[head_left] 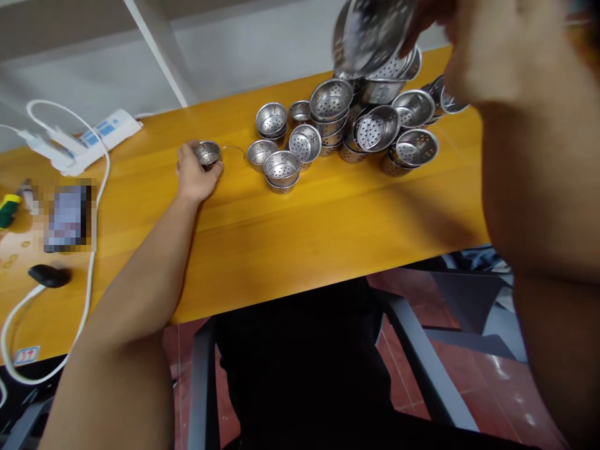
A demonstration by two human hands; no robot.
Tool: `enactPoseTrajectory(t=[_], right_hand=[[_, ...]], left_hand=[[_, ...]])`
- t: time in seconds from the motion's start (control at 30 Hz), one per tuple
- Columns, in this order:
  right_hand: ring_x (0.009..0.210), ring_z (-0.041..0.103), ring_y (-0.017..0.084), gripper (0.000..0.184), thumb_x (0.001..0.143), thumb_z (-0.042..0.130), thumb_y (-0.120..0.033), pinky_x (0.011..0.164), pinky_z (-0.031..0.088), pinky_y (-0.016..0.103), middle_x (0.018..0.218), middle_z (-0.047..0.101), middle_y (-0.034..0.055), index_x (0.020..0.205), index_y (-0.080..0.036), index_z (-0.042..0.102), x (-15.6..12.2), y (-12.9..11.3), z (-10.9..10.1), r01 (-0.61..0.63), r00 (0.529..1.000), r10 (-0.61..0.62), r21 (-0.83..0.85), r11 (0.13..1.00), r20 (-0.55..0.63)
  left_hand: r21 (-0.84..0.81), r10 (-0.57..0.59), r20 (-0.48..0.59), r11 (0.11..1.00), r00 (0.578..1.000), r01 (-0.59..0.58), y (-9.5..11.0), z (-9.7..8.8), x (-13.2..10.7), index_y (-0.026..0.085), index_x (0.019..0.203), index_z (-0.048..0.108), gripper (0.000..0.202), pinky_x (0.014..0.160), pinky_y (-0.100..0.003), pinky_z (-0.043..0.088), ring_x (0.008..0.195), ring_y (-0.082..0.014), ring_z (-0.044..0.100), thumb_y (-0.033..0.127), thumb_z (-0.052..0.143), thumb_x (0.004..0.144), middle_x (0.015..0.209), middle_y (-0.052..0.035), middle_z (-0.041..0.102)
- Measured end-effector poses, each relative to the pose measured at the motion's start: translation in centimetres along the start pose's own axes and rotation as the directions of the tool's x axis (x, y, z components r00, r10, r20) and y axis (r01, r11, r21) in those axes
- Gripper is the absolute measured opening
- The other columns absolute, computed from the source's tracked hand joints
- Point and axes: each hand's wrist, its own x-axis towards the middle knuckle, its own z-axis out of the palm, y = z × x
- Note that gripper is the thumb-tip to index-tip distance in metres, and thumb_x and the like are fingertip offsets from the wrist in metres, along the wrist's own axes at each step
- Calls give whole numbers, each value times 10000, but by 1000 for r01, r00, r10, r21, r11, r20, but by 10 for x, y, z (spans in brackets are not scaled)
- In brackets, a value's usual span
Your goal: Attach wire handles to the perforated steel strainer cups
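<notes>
My left hand (194, 172) rests on the orange wooden table (300, 231), fingers closed round a small perforated steel strainer cup (207, 152). A thin wire loop (234, 150) lies just right of it. My right hand (473, 44) is raised close to the camera, blurred, gripping a larger perforated steel basket (370, 31) tilted above the pile. Several shiny strainer cups (356, 122) lie heaped and stacked at the table's far right.
A white power strip (100, 131) with plugs and a white cable (91, 250) lie at the left, beside a phone (68, 215), a black mouse-like object (49, 275) and a green-handled tool (9, 206). A chair's armrests (204, 375) show below the table edge.
</notes>
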Motion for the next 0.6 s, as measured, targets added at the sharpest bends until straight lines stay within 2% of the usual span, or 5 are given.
enactPoseTrajectory(t=[0.07,0.13,0.4,0.5,0.6], right_hand=[[1478,735,238,507,1368,411,-448,1136,574,290,1636,690,-64,1513,-450,896,-30,-20,13,640,763,-645,83,764,45],[1362,780,232,511,1343,398,-377,1097,624,336,1549,723,-23,1411,-372,904,-47,-32,27,728,652,-753,201,655,90],[1261,777,360,859,1306,291,-863,1211,612,554,1374,735,138,916,-228,718,-48,-33,87,774,600,-792,171,610,111],[1370,739,410,646,1312,450,-732,1253,618,596,1422,737,157,1106,-245,822,-52,-25,118,756,617,-779,196,625,108],[1463,693,442,457,1212,670,-647,1233,649,613,1563,705,145,1449,-290,828,-59,-17,143,737,613,-779,263,623,128]], left_hand=[[-33,-13,-25,999,1000,12,3,-2,-1,221,1475,568,738,1484,-576,451,1642,-403,620,42,901,841,1628,-183,625],[-49,16,-62,999,998,-19,8,-7,-4,250,1481,552,763,1502,-572,446,1675,-396,592,74,920,836,1672,-173,606],[-67,616,-108,778,780,-624,29,-5,-20,262,1713,417,1074,1597,-646,262,1848,-403,353,932,792,962,1927,-121,449],[-197,774,-42,614,632,-765,33,20,-26,262,1787,337,1308,1549,-720,344,1786,-467,464,1083,769,866,1871,-171,514],[-281,753,-43,621,657,-731,40,31,-34,326,1779,319,1216,1504,-742,425,1732,-496,551,1066,744,913,1798,-165,580]])
